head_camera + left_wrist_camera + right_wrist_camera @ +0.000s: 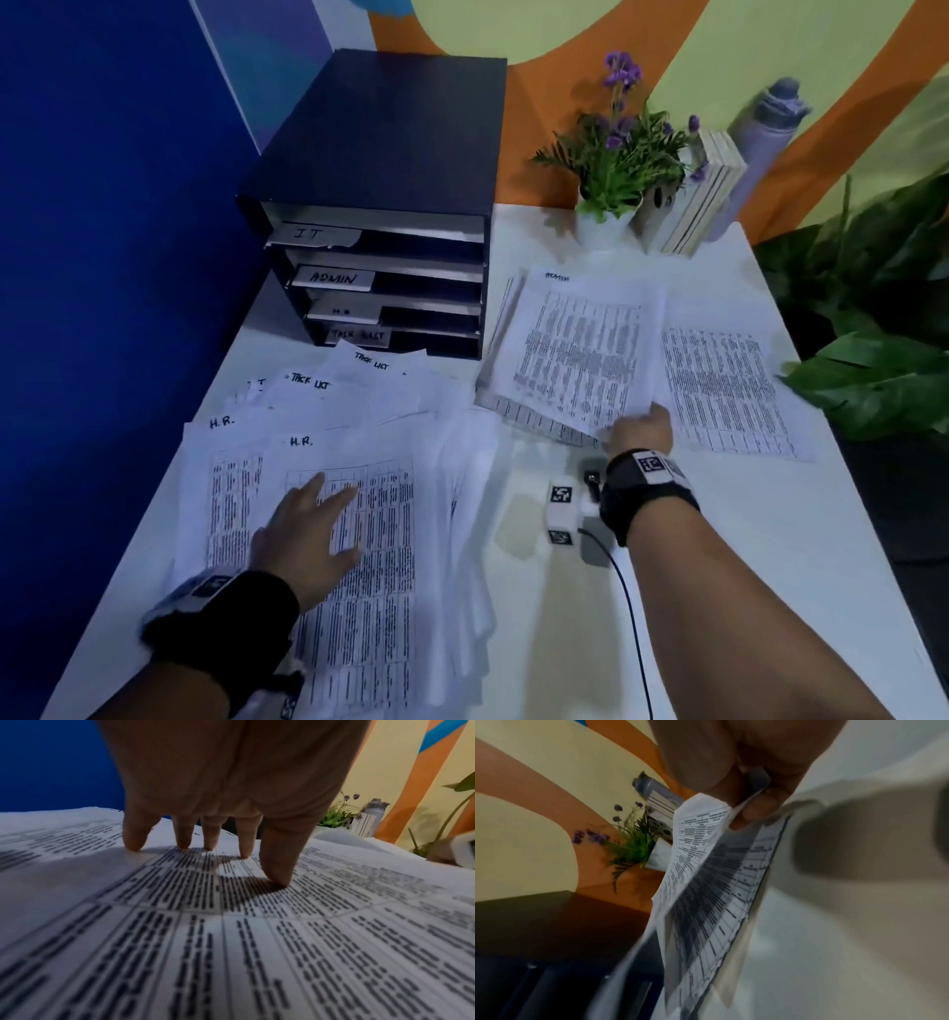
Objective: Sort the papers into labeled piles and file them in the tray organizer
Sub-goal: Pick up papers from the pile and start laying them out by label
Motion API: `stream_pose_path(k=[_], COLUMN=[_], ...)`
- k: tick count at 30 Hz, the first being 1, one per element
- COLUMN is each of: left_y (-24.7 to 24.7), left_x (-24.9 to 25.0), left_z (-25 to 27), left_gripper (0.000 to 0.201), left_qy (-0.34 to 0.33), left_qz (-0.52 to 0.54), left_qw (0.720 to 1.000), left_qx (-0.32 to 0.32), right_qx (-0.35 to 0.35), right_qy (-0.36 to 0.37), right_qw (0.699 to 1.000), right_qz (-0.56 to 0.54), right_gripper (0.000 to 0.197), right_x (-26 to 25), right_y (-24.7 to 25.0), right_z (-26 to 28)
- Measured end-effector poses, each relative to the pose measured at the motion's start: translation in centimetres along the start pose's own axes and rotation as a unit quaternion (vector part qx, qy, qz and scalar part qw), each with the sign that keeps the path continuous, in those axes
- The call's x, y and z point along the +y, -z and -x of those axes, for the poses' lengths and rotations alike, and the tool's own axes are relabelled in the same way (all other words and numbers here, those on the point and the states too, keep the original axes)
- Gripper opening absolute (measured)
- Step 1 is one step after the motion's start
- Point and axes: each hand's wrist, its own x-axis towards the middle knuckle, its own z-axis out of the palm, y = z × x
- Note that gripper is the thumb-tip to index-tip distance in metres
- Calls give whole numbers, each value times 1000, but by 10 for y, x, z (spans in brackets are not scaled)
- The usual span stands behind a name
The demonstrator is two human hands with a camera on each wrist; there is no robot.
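Only the right wrist view shows the right hand (744, 787) pinching papers (706, 882) (blurred).

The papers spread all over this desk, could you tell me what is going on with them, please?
A person is sorting printed sheets by their handwritten labels. The left hand rests with spread fingers on the H.R. sheet atop the near pile. The right hand pinches the near edge of the ADMIN sheets, lifting them beside another printed sheet. Task list sheets lie fanned before the tray organizer, whose shelves read IT, ADMIN, H.R. and task list. Whether anything is filed yet cannot be seen.
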Motion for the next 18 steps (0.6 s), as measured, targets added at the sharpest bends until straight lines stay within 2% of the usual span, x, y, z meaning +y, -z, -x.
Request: stream_pose_path(k=[2,4,5,7,9,11,12,18], left_y=[-2,-4,-5,-7,-8,-9,-10,-10], left_x=[-3,-6,-7,-10,-13,-15,-16,-19], left_z=[-1,-2,-3,-4,-5,-6,-7,-7], left_gripper=[78,78,78,78,78,79,79,75], left_qy=[0,-2,-4,-8,-10,-11,-11,-10], left_qz=[1,6,14,27,30,31,31,60], left_qw=[1000,1000,1000,999,999,999,999,997], left_qx=[1,4,7,14,18,18,17,40], right_qx=[-1,34,56,65,1,-79,-100,-127], right_qy=[-8,6,34,139,242,289,296,283], right_qw=[1000,992,981,953,913,879,871,872], right_qz=[30,123,180,262,327,371,379,378], right_gripper=[47,55,63,69,63,56,53,37], right_x=[-7,-9,-8,-3,6,15,18,9], right_y=[-10,-16,-20,-30,-45,-54,-53,-23], right_z=[-4,-3,1,14,27,29,25,-12])
